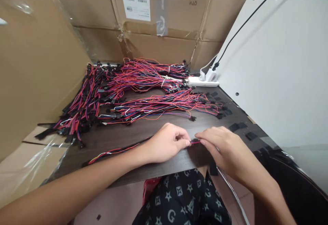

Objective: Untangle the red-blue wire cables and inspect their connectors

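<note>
Here we are at the front of the dark table (pixel 138 168), and the left hand (pixel 166 143) has the cable (pixel 195 142) pinched between thumb and fingertips! Just across from it, the right hand (pixel 227 148) has its thumb and fingers closed on the same cable, leaving a short red, blue and dark stretch bare between the two. The cable lies near the table's front edge, and to the left a run of red, yellow and black wires, seemingly part of it, shows beyond the left forearm. Farther back, a loose row of wires (pixel 159 105) stretches across the table; behind it sits a thick bundle (pixel 138 76) with white ties, and on the left, a heap (pixel 83 98) ending in black plugs. Over at the back right, a white power strip (pixel 202 81) carries plugs beside the white panel (pixel 279 64), while cardboard (pixel 174 47) walls off the rear. Below, patterned dark cloth (pixel 184 197) covers the lap.
</note>
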Demonstrator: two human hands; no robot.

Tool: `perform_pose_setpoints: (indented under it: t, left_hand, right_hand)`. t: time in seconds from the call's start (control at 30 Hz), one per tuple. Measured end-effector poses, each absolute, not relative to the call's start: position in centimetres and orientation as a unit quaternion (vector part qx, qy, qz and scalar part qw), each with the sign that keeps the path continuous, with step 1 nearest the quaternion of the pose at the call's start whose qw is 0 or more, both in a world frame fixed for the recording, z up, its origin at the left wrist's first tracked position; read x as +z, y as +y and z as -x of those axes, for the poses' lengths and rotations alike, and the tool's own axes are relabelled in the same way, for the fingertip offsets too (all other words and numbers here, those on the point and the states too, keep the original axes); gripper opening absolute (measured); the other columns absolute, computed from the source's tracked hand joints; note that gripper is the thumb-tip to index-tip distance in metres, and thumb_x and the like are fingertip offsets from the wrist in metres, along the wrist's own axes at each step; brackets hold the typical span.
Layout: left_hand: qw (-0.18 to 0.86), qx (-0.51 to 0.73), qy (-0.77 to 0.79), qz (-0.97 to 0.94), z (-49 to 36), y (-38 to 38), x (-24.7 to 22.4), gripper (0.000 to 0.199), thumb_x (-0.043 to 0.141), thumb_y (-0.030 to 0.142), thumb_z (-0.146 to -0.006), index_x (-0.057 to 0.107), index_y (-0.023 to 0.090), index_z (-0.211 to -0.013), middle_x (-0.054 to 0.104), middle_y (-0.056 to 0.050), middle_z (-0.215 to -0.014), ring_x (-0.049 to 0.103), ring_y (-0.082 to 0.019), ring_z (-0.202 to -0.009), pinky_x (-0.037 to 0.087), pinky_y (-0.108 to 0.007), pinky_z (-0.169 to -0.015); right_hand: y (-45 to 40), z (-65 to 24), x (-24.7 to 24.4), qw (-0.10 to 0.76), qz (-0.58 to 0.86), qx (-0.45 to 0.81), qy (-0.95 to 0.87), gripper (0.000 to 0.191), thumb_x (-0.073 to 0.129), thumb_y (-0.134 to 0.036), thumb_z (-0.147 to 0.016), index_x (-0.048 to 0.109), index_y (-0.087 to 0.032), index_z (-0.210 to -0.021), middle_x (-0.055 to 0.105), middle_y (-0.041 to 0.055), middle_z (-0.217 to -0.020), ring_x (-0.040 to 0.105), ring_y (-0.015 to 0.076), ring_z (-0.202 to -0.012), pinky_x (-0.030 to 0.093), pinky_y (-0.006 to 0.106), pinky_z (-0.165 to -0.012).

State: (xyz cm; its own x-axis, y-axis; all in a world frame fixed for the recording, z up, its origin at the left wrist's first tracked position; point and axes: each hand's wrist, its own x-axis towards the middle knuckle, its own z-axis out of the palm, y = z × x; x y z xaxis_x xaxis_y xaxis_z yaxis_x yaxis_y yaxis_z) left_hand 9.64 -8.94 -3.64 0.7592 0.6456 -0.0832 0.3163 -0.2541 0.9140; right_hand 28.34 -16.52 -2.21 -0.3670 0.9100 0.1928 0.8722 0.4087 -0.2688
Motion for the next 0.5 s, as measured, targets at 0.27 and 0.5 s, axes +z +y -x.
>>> perform_pose_setpoints:
  t: [0.27,0.5]
  left_hand:
    - [0.568,0.161,0.322,-0.740,-9.5,-9.1,-3.0,0.013,0.056,0.016,-0.079,0.065,0.011,-0.071,0.050,0.005,-0.054,0.041,-0.008,-0.052,0.033,-0.020,-0.054]
    - [0.587,0.151,0.332,-0.722,-9.6,-8.9,-2.9,0.013,0.056,0.016,-0.079,0.065,0.010,-0.072,0.050,0.004,-0.054,0.042,-0.008,-0.052,0.032,-0.021,-0.052]
  right_hand:
    - [-17.8,-28.7,-3.9,0.529,0.641,0.083,-0.549,0.016,0.056,-0.031,-0.090,0.069,-0.021,-0.089,0.070,0.0040,-0.086,0.064,0.0182,-0.080,0.048,0.029,-0.073]
    - [-19.9,-30.1,-5.4,0.744,0.482,0.271,-0.376,0.060,0.018,-0.062,-0.094,0.052,-0.028,-0.129,0.058,0.0133,-0.128,0.056,0.0282,-0.119,0.050,0.046,-0.085]
